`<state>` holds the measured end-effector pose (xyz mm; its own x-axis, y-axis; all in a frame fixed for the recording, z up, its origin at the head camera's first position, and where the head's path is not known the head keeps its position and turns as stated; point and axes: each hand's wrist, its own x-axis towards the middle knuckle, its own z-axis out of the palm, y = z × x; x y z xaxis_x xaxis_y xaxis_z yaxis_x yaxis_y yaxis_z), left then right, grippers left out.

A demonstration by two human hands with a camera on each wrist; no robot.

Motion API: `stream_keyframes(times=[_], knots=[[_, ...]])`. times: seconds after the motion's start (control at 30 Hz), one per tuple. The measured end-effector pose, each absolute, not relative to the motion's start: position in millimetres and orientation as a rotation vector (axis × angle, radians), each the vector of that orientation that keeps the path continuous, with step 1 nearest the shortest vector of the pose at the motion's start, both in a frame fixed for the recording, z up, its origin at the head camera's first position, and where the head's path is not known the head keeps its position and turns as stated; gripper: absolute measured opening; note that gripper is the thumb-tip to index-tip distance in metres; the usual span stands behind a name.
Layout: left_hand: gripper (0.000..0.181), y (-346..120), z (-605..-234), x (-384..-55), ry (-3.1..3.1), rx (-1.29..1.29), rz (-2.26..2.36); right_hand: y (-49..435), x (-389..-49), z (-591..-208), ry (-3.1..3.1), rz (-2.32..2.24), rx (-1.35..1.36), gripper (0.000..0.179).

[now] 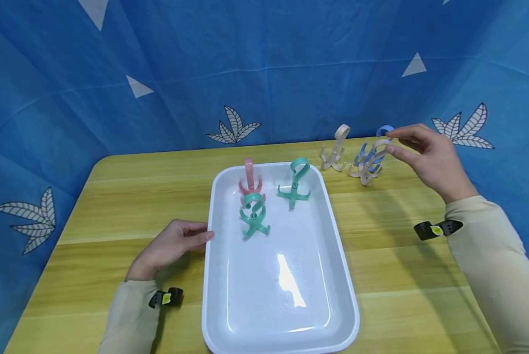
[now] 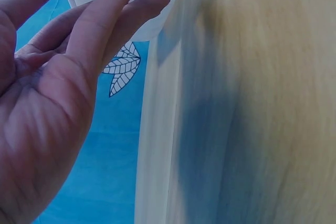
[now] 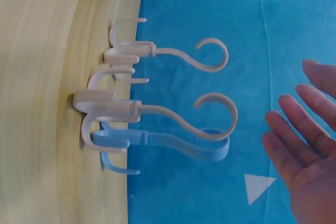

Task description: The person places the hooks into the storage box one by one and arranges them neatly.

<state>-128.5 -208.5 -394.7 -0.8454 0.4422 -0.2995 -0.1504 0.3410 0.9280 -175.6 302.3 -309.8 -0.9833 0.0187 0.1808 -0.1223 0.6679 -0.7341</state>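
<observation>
My left hand [image 1: 176, 246] rests at the white tray's [image 1: 282, 305] left side, thumb tip on the rim. In the left wrist view its fingers [image 2: 100, 24] stretch out nearly straight against the tray wall. My right hand [image 1: 432, 155] hovers at the tops of a beige hanging hook [image 1: 365, 169] and a blue hanging hook [image 1: 385, 130], thumb and fingers parted. The right wrist view shows a gap between its fingertips and both hooks. Another beige hook [image 1: 335, 150] stands to their left. These hooks have a curled top and several upturned prongs below.
Inside the tray's far half stand a pink hook [image 1: 249, 174] and two green hooks, one at right [image 1: 294, 184] and one nearer [image 1: 254, 216], overlapping the pink one. A blue cloth [image 1: 264, 59] hangs behind the wooden table [image 1: 149, 196].
</observation>
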Motion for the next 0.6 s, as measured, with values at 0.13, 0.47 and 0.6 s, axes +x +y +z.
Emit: stream_keyframes(times=[0.13, 0.47, 0.6], knots=[[0.05, -209, -396, -128, 2.11, 0.257, 1.525, 305, -179, -311, -2.734, 1.222, 0.045, 0.046], [0.05, -210, -397, -128, 2.113, 0.253, 1.521, 307, -191, -318, -2.793, 1.157, 0.052, 0.048], [0.049, -211, -397, -128, 2.119, 0.265, 1.515, 308, -194, -322, -2.816, 1.108, 0.094, 0.044]])
